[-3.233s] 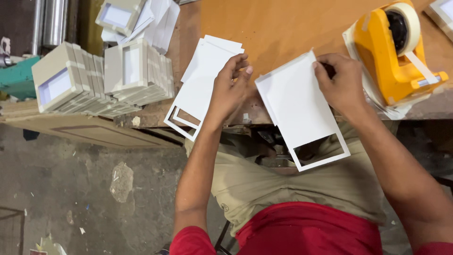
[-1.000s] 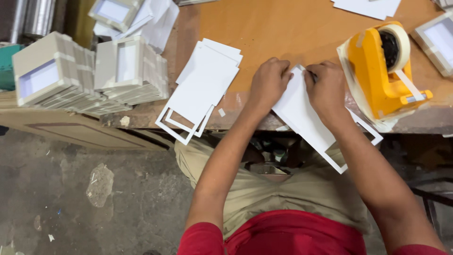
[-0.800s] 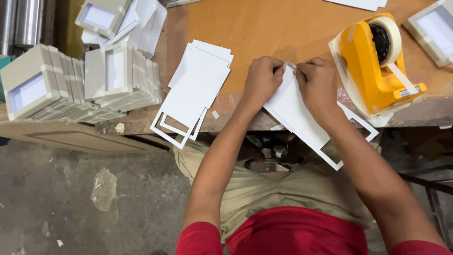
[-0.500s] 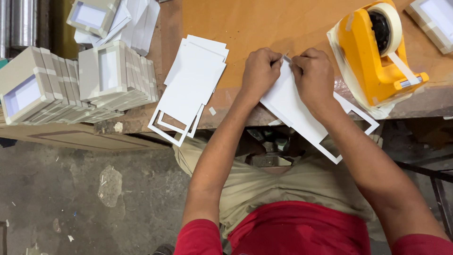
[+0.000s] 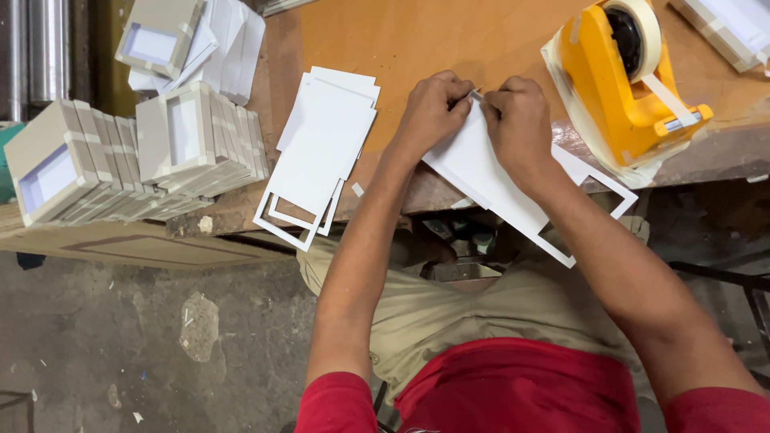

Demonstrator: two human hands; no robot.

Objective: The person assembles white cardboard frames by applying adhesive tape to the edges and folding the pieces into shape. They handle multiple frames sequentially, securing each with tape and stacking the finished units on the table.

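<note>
Both of my hands pinch the far corner of one white card sheet (image 5: 481, 172) with a rectangular window cut near its lower end. It lies tilted over the front edge of the orange-brown table (image 5: 449, 36). My left hand (image 5: 429, 112) grips the corner from the left, and my right hand (image 5: 520, 120) grips it from the right, fingertips almost touching. A stack of matching white window cards (image 5: 321, 152) lies just left of my left forearm, overhanging the edge.
A yellow tape dispenser (image 5: 622, 80) stands right of my right hand. Rows of folded grey-and-white boxes (image 5: 128, 156) sit on a lower surface at left, with more boxes and sheets (image 5: 188, 40) behind them. Another box (image 5: 734, 28) lies at the top right. Grey floor lies below.
My left hand left the card stack and joined my right hand on the single sheet. The sheet slid up onto the table edge, and both hands now pinch its far corner.
</note>
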